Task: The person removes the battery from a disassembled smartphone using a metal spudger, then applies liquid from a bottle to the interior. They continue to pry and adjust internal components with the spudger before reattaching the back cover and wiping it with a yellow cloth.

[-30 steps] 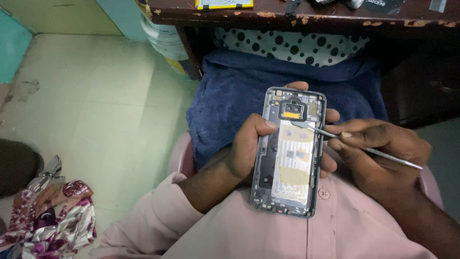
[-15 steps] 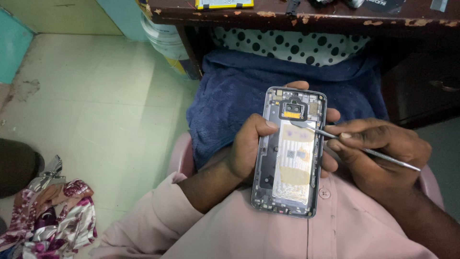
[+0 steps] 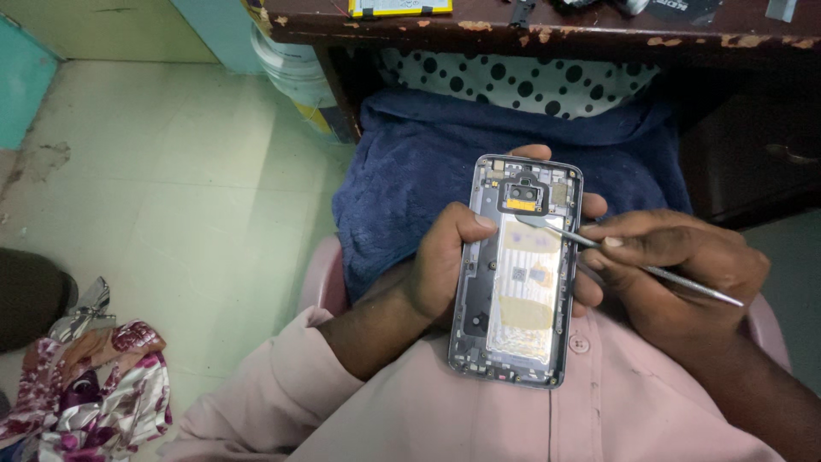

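The left hand (image 3: pixel 445 265) cradles an opened phone (image 3: pixel 518 272) from behind and from its left edge, held above the person's lap in front of the chest. The thumb lies across the phone's left rim, pressed onto the frame beside the pale battery (image 3: pixel 526 291), while the fingertips wrap round and show at the right edge and at the top corner. The wrist bends inward, the forearm coming up out of a pink sleeve (image 3: pixel 282 385).

The right hand (image 3: pixel 684 274) sits just to the right of the phone, knuckles up, fingers bunched together and pinched on a thin metal tool (image 3: pixel 650 269). The tool runs slanting from lower right to upper left, and its flattened tip rests on the phone just below the camera module (image 3: pixel 523 195), at the top edge of the battery.

A blue towel (image 3: pixel 428 171) covers the lap beneath. A worn wooden tabletop (image 3: pixel 547 30) crosses the top of the view, and a patterned cloth (image 3: pixel 85 385) lies on the floor at lower left.
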